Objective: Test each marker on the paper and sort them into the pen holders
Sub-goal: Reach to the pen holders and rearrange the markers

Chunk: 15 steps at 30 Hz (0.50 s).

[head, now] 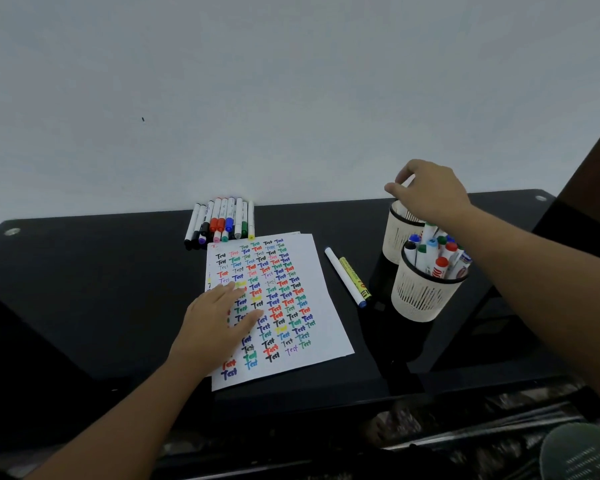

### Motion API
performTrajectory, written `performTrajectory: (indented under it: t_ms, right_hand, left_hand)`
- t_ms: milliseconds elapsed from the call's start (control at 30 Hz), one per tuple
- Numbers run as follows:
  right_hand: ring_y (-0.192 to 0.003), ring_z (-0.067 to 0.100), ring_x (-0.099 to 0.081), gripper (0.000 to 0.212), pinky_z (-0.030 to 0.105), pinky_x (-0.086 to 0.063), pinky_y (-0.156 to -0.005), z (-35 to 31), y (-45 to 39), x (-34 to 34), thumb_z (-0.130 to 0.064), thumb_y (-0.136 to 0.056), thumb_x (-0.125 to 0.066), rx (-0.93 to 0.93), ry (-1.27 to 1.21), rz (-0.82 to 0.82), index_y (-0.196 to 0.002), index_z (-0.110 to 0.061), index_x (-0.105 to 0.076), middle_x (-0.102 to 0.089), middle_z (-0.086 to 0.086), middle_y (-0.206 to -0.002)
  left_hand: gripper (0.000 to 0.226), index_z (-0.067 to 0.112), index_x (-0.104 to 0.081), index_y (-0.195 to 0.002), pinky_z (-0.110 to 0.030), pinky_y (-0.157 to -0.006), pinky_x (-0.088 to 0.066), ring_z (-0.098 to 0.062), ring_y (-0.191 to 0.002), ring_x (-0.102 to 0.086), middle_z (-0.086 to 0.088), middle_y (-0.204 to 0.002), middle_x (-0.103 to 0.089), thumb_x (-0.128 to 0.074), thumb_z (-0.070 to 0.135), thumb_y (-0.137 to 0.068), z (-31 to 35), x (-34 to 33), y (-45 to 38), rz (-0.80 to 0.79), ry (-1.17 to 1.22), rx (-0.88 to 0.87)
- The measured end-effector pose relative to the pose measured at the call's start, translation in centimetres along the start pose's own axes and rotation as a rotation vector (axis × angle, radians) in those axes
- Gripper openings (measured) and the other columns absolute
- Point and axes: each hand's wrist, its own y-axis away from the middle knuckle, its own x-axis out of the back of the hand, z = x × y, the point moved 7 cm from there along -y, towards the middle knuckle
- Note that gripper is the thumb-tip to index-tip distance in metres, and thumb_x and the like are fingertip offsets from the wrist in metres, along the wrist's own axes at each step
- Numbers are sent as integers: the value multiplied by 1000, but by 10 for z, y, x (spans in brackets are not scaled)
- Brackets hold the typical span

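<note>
The left hand (219, 323) is lying flat on the paper (291, 362), fingers straight and slightly spread, pressing the sheet against the black desk (94, 289). The sheet is carrying rows of the word "Test" in many colours, most of them lying to the right of this hand and a few partly hidden under its fingers.

The right hand (426, 192) is hovering above the far pen holder (397, 233), fingers curled downward, with the thumb and forefinger pinching something white over the holder's mouth; whether that is a marker cannot be told for sure. Just below the wrist of this hand, the near pen holder (421, 299) is standing packed with upright markers showing blue, green, red and black caps. The two holders are touching or nearly touching.

Between the two hands, just right of the paper, a white marker with a blue cap (344, 277) and a yellow marker (355, 278) are lying side by side on the desk. Beyond the left hand's fingertips, past the top edge of the paper, a row of markers (222, 221) is lying against the wall (291, 98).
</note>
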Motion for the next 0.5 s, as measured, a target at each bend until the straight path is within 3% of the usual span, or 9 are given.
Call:
performTrajectory:
  t_ms: [133, 267, 400, 500]
  right_hand:
    - [-89, 22, -67, 30, 40, -57, -80, -34, 7, 0, -49, -101, -58, 105, 74, 51, -118, -25, -61, -72, 1, -95]
    - [-79, 19, -66, 23, 38, -57, -74, -80, 22, -14, -46, -103, -54, 234, 35, 26, -112, -26, -61, -71, -2, -82]
    - [-87, 18, -64, 20, 35, -53, -77, -120, 44, -64, -40, -104, -54, 382, 10, -178, -117, -28, -65, -66, -9, -90]
    - [-102, 16, -63, 28, 37, -55, -89, -133, 55, -118, -34, -106, -53, 469, 68, -369, -132, -31, -62, -63, -7, -112]
  left_hand:
    - [71, 33, -47, -148, -43, -121, -24, -11, -147, -27, 10, -159, -37, -53, 72, -89, -3, 3, -4, -61, 71, 25]
    - [75, 40, -43, -149, -50, -120, -23, -16, -147, -25, 10, -160, -33, -54, 77, -85, -5, 9, -15, -128, 25, 31]
    - [92, 46, -17, -158, -49, -125, -7, -20, -156, -4, 6, -169, -9, -29, 92, -80, -19, 5, -22, -209, -157, 24]
    - [93, 47, -4, -159, -45, -124, 3, -19, -156, 7, 6, -170, 3, -14, 95, -79, -24, 0, -19, -224, -210, 8]
